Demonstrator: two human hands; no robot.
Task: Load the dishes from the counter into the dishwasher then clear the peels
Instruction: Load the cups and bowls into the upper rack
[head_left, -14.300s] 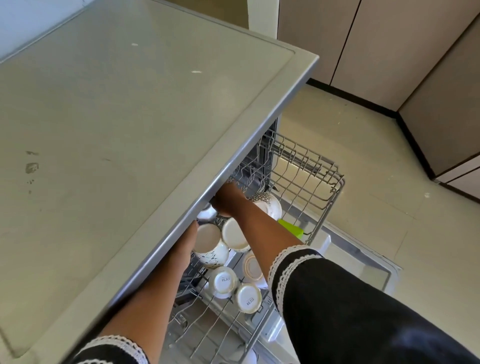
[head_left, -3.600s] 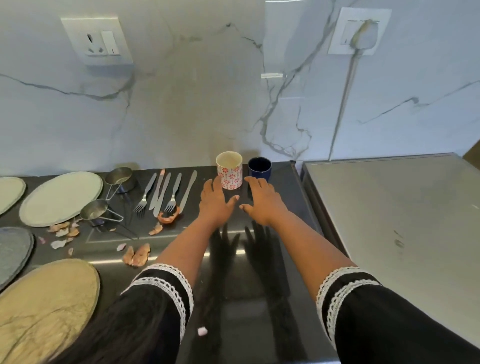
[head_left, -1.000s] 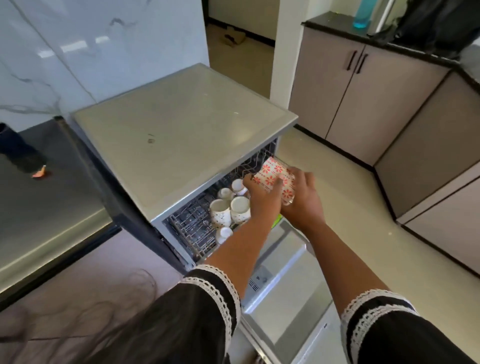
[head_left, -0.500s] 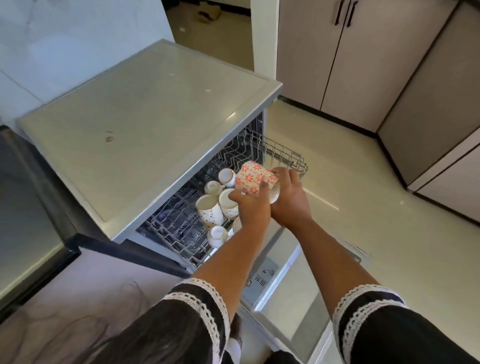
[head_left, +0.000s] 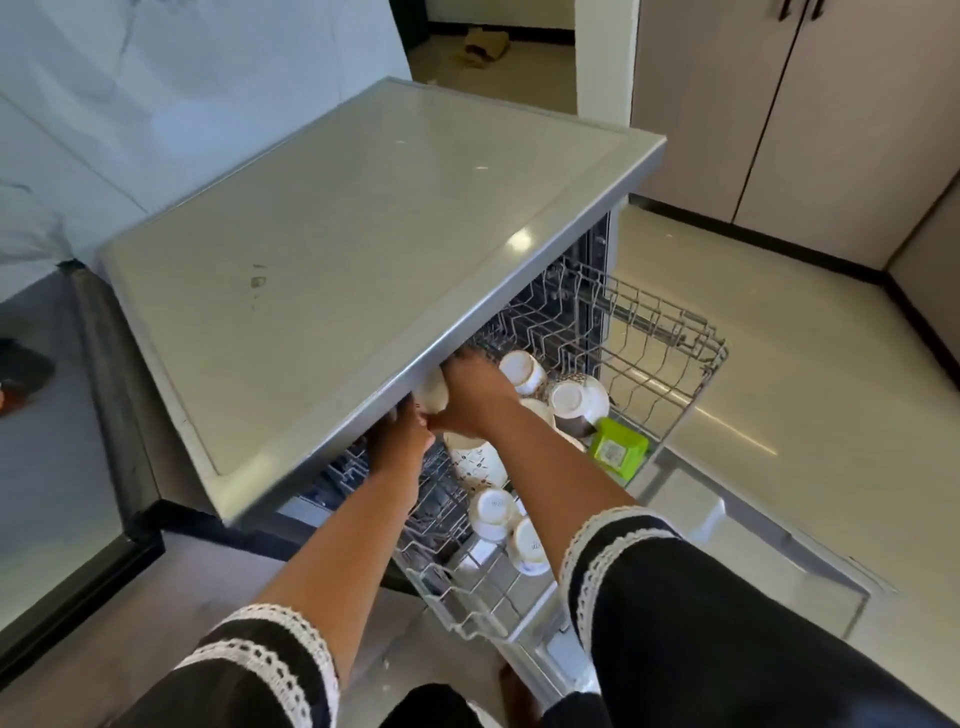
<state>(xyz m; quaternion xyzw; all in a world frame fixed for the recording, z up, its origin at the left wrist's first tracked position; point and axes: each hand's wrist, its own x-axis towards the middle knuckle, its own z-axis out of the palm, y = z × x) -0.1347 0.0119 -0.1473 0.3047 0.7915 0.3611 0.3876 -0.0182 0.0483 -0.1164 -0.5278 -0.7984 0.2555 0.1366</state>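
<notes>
Two hands meet at the edge of the dishwasher's grey top (head_left: 363, 249), reaching into the pulled-out upper rack (head_left: 670, 358). We see the right hand (head_left: 475, 397) curled round a pale cup (head_left: 434, 392), which lies partly hidden under the top's front lip; its pattern cannot be made out here. Our left hand (head_left: 400, 439) touches the right hand from below, and its fingers vanish under the lip, so we cannot tell whether they grip anything. Several white cups stand upside down in the rack: two near the right wrist (head_left: 522, 371) and (head_left: 576, 400), one patterned mug (head_left: 478, 460) between the forearms, and two small ones (head_left: 493, 512) at the rack's near end. Beside them sits a green packet (head_left: 618, 447). Beige cabinets (head_left: 779, 104) line the far wall.
</notes>
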